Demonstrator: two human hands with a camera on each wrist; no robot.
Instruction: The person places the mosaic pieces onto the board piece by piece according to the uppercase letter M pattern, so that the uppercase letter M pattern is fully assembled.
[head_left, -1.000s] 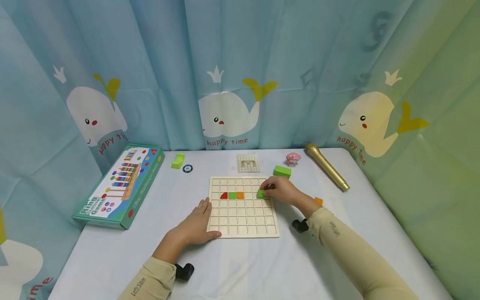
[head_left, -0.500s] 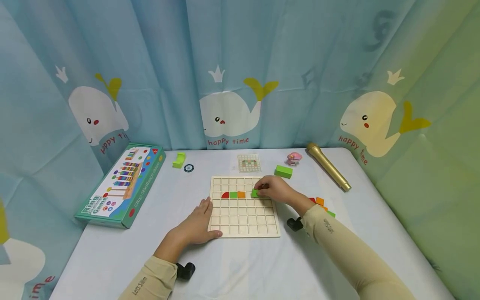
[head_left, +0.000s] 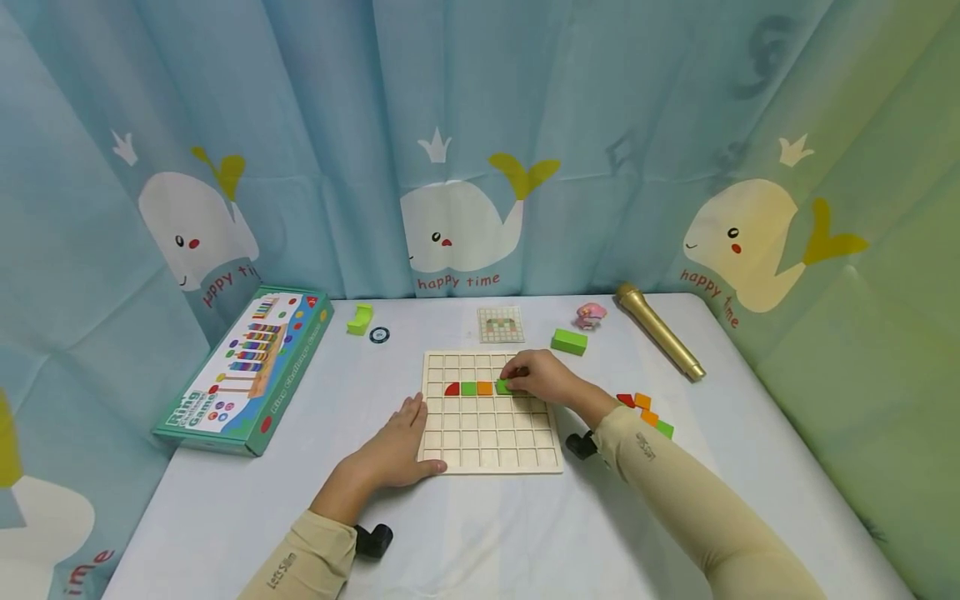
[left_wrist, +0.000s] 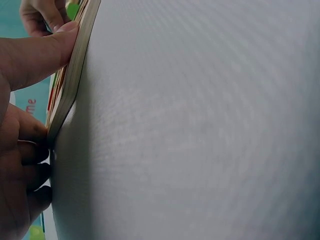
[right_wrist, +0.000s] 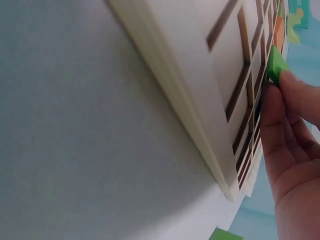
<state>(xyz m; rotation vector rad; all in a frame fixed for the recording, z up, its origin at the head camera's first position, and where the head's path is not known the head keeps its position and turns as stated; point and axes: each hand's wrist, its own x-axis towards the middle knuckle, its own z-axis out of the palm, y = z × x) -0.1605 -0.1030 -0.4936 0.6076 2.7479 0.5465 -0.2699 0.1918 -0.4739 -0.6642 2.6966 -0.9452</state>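
Her left hand (head_left: 393,450) lies flat against the wooden grid board's (head_left: 491,454) near-left edge, seemingly to steady it on the counter (head_left: 480,542), while the right hand (head_left: 542,379), its grip pinched on a green tile (head_left: 502,387), sets it beside the orange tile (head_left: 484,388).

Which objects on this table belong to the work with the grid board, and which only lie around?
In use: wooden grid board; green square tile pinched by right hand; left hand steadying the board; loose coloured tiles; pattern card.

Lying about: green game box; gold microphone; pink toy.
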